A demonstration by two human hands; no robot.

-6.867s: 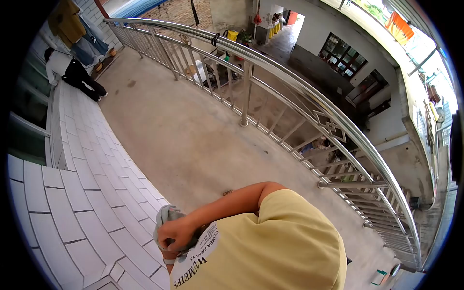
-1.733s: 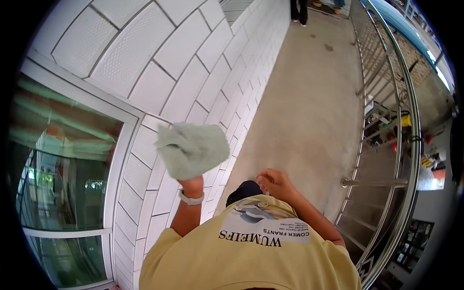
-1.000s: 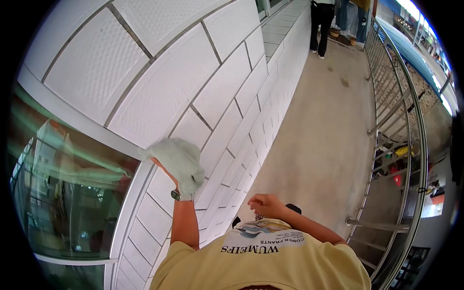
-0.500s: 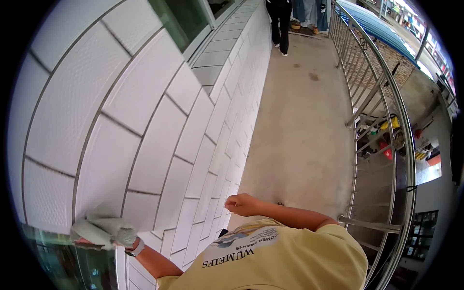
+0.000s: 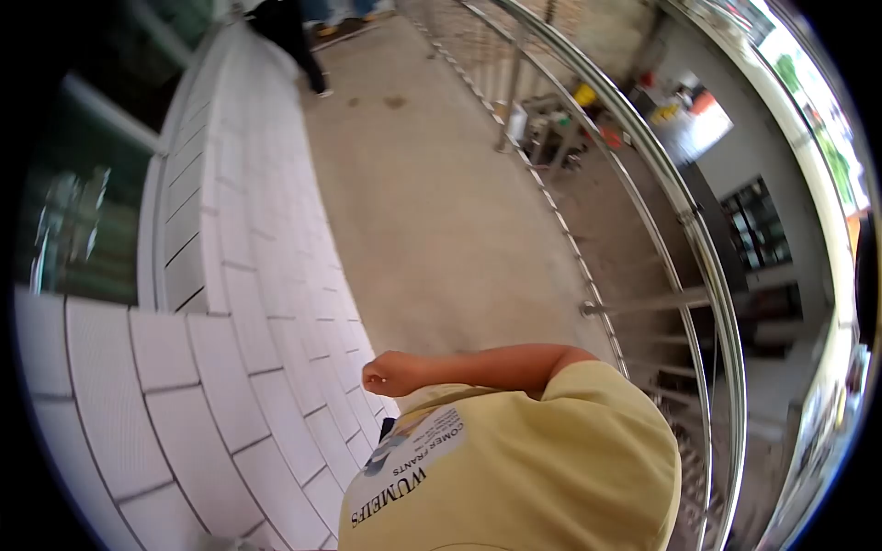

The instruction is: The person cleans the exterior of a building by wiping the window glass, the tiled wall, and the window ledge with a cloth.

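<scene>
My right hand point(image 5: 390, 373) is held in front of my waist with its fingers curled into a loose fist. Nothing shows in it, and it is near the white tiled wall point(image 5: 276, 404) without a clear touch. My left hand is out of view. At the bottom edge, a small blurred grey patch looks like the top of a grey cloth point(image 5: 231, 544) against the tiles.
A metal railing point(image 5: 680, 197) runs along the right, above a lower yard. The concrete walkway point(image 5: 423, 220) stretches ahead. A person in black trousers point(image 5: 287, 32) stands at its far end. To the left is a window point(image 5: 87, 220) with a tiled sill point(image 5: 184, 234).
My view has swung to the right. My left hand, which was pressing a grey cloth on the wall, has dropped out of the frame. My right hand stays curled by my waist.
</scene>
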